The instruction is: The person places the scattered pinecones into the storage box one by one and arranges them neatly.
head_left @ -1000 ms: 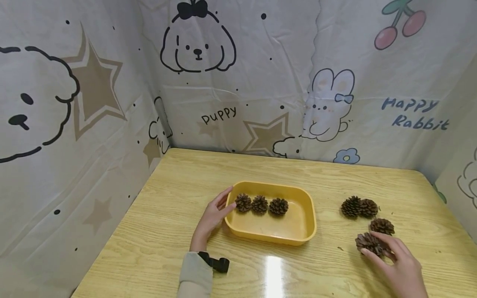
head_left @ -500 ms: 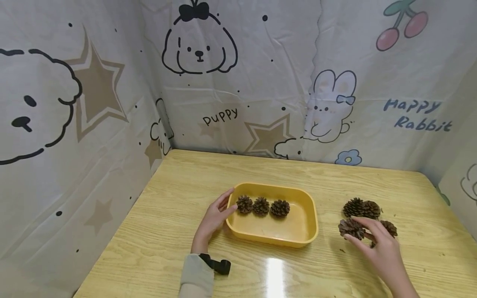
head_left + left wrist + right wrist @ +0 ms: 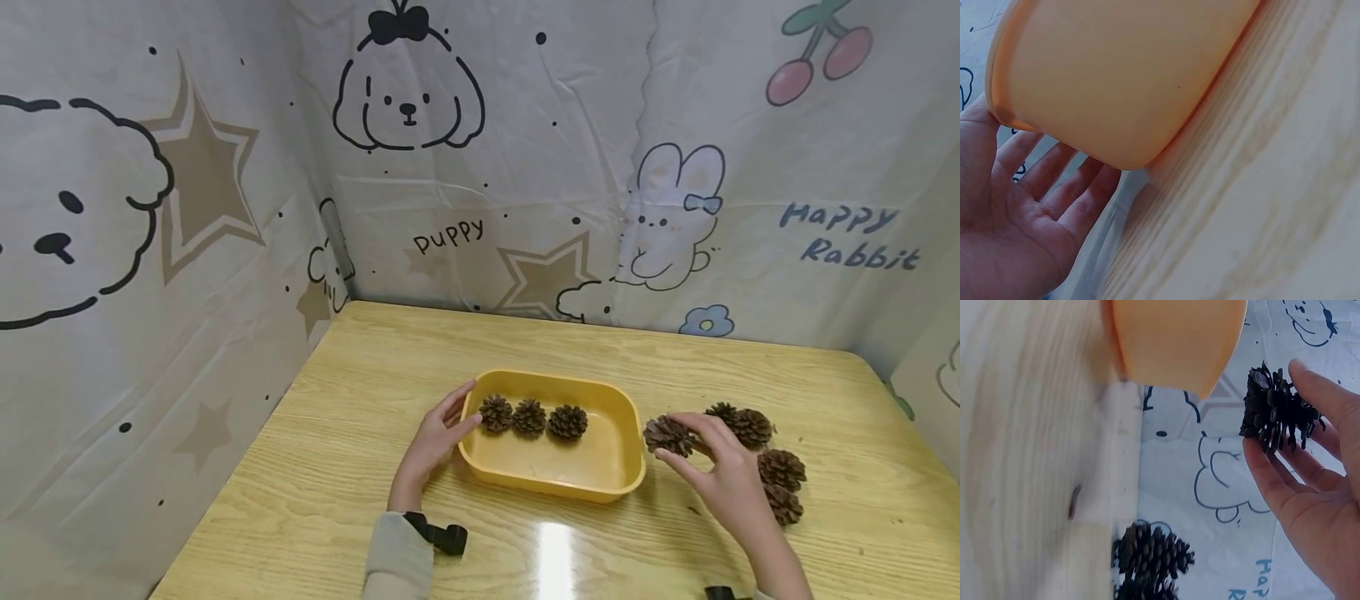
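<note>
The right hand (image 3: 723,475) pinches a pine cone (image 3: 667,435) between thumb and fingertips, holding it just off the right end of the yellow tray (image 3: 600,479) — lifted clear of the wooden table (image 3: 360,392), as the right wrist view shows. The cone lies sideways in the grip; which end leads cannot be told. The left hand (image 3: 433,442) rests with straight, relaxed fingers against the tray's left end, thumb at the rim, gripping nothing. The tray's long axis runs left to right, and three pine cones (image 3: 529,417) sit in a row along its far wall, touching one another. Three more cones (image 3: 780,468) lie on the table beside the right hand.
</note>
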`<state>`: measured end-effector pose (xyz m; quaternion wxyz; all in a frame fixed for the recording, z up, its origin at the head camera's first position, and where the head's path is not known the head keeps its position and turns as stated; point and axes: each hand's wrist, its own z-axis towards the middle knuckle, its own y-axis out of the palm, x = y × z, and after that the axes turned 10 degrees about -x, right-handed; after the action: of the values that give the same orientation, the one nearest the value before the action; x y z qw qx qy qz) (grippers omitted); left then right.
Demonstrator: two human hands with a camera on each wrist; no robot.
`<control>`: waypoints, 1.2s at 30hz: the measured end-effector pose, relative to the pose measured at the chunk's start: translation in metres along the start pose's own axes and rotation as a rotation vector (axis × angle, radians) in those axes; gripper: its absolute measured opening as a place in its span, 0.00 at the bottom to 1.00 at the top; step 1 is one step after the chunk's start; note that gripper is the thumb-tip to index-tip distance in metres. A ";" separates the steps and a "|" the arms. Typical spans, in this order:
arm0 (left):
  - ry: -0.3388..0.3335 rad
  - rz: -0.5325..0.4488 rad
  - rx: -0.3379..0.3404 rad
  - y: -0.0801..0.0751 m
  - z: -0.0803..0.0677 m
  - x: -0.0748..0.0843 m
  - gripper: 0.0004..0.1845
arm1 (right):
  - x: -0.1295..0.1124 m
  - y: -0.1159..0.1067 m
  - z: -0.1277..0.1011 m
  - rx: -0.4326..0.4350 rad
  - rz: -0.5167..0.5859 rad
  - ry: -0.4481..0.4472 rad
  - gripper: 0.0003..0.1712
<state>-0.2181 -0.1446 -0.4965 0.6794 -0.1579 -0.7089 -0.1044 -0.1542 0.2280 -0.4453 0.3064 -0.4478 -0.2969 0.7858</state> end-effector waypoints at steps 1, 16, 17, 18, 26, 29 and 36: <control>-0.001 0.000 0.000 0.000 0.000 0.000 0.32 | -0.001 0.001 0.002 -0.008 -0.002 0.006 0.31; -0.005 0.008 -0.004 -0.001 0.001 -0.001 0.32 | -0.019 0.026 0.034 -0.124 -0.083 -0.148 0.30; -0.004 0.008 -0.005 -0.001 0.001 -0.001 0.32 | -0.020 0.028 0.035 -0.126 -0.093 -0.162 0.29; -0.004 0.007 -0.006 -0.001 0.001 -0.001 0.32 | -0.020 0.030 0.036 -0.128 -0.101 -0.174 0.29; 0.001 0.001 -0.015 -0.001 0.001 0.000 0.32 | -0.024 0.041 0.045 -0.164 -0.154 -0.226 0.27; 0.003 0.001 -0.016 -0.001 0.001 0.000 0.32 | -0.027 0.043 0.047 -0.226 -0.190 -0.184 0.26; -0.005 0.005 -0.010 -0.002 0.002 -0.002 0.32 | -0.033 0.051 0.055 -0.315 -0.290 -0.138 0.24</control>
<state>-0.2204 -0.1456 -0.4989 0.6771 -0.1633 -0.7097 -0.1059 -0.2007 0.1598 -0.4427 0.3216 -0.3881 -0.4976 0.7060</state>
